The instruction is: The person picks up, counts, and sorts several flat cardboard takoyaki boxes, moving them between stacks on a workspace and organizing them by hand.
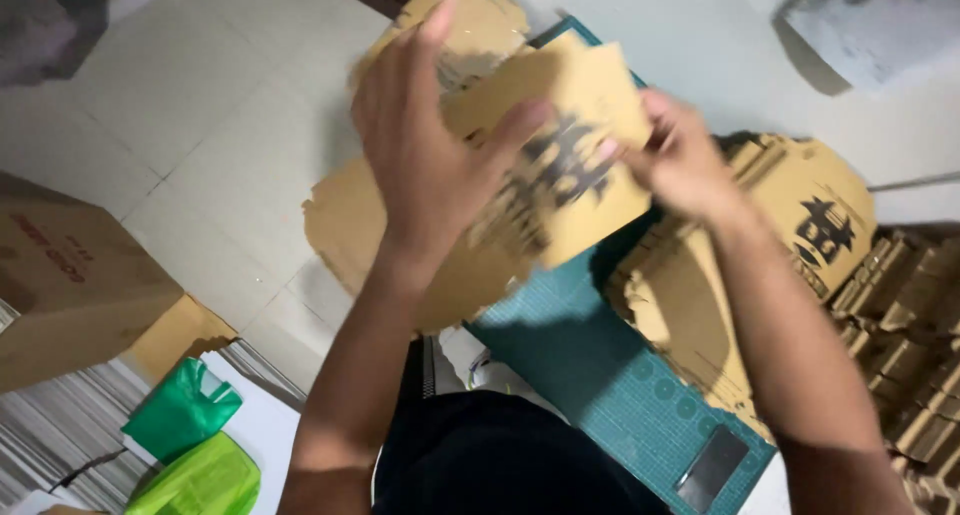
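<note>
Both hands hold a flat brown cardboard piece (575, 145) (black print on its face) above the green cutting mat (600, 365). Its long axis tilts from lower left to upper right. The left hand (430, 155) grips its left edge, fingers spread; the right hand (680, 160) pinches its right edge.

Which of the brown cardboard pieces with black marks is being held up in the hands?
The flat cardboard piece in the middle, pinched between the left hand and right hand. The other marked pieces lie stacked at the right, untouched.
</note>
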